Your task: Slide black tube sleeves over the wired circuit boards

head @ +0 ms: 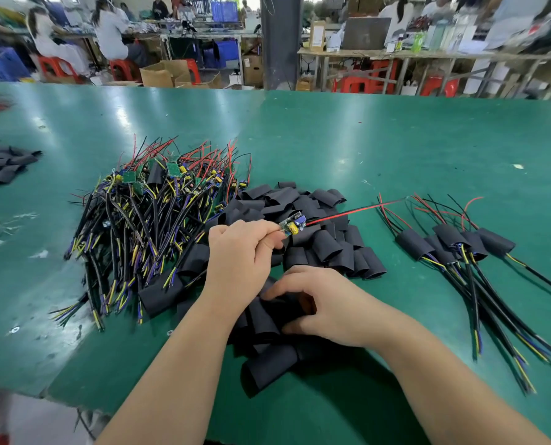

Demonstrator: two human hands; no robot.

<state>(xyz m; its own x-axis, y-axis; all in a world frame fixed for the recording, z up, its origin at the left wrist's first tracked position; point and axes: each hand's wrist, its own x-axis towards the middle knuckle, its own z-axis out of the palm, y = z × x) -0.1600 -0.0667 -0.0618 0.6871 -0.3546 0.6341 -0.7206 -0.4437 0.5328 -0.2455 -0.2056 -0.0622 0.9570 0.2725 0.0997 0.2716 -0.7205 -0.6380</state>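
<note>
Two hands, centre frame: left hand (240,252) pinches small yellow-and-blue wired circuit board (293,223); right hand (322,305) grips black tube sleeve (264,316) with curled fingers.

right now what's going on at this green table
A person is sleeving wired circuit boards. Their left hand pinches one bare circuit board, its red and black leads pointing right. Their right hand grips a black tube sleeve from the loose sleeve pile in front of them. A tangled heap of unsleeved boards lies to the left on the green table, and a few finished, sleeved boards lie to the right.
</note>
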